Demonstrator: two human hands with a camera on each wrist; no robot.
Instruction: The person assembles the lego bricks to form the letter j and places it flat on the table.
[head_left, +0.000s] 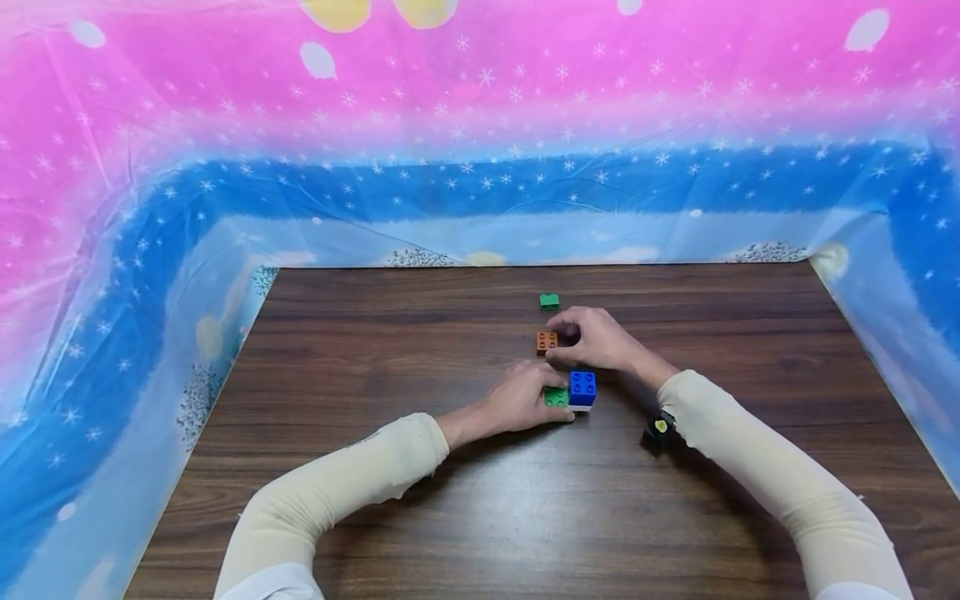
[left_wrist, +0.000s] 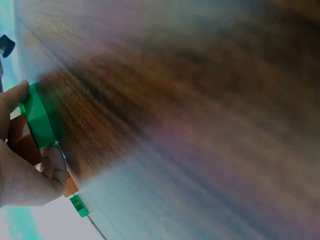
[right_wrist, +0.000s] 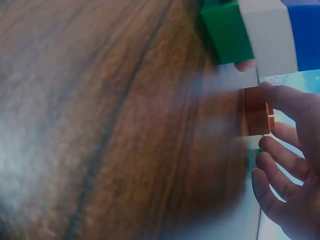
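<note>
One orange 2x2 studded brick [head_left: 547,342], on the table [head_left: 480,517]: roughly square from above, no long axis evident; lies beyond and slightly left of the assembled stack, at the thumb-and-forefinger end of the nearer right hand [head_left: 600,340]. Right hand: narrow hold, thumb on the brick's near side, forefinger round the far side, remaining fingers loosely bent; firmness of forefinger contact cannot be told. Left hand [head_left: 521,397]: grips one green brick [head_left: 556,397], base of the stack, thumb and fingers on opposite sides. Upon its right-hand part, one white brick [right_wrist: 270,37]; upon that, one blue 2x2 brick [head_left: 582,387]. A red-brown face [left_wrist: 26,146] shows above the green in the left wrist view; attachment unclear. One small green block [head_left: 549,301], long axis crosswise, beyond the orange brick, held by neither hand. One black wrist device [head_left: 657,429] with yellow spot, at the right cuff. Markings: dark print on the left sleeve [head_left: 375,450], too small to read; no brand legible on any brick.
</note>
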